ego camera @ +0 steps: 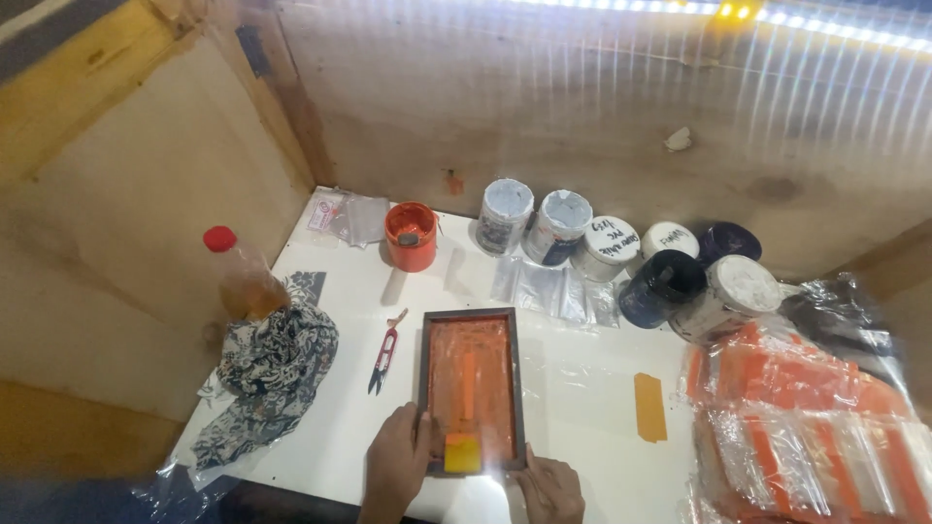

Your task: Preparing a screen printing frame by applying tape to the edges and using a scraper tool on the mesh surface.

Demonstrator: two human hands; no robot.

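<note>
The small rectangular dark-framed printing screen flooded with orange ink (472, 388) lies flat on the white tabletop (582, 408) right in front of you, and a yellow-handled squeegee block (463, 453) sits inside it at the near end, below a paler orange strip (469, 384) showing through the mesh. Your left hand (396, 466) rests on the frame's near-left edge, fingers curled loosely against it and beside the squeegee; whether they actually pinch the block I cannot tell. Your right hand (549, 488) lies flat and open by the near-right corner, holding nothing, steadying the frame. This looks like the stroke stage of a print, squeegee at the near end; the next move calls for keeping the frame pinned so it does not slide on the smooth top. Just left lie red-handled thread snips (384, 354), then a patterned black-and-white cloth (272, 364) with a red-capped clear bottle (241, 275) beside it. Behind stands an open orange ink tub (411, 236) and a row of white and dark paint jars (621, 257). To your right, a loose orange strip (650, 408) and stacked clear bags of orange pieces (806, 427) crowd that side.
</note>
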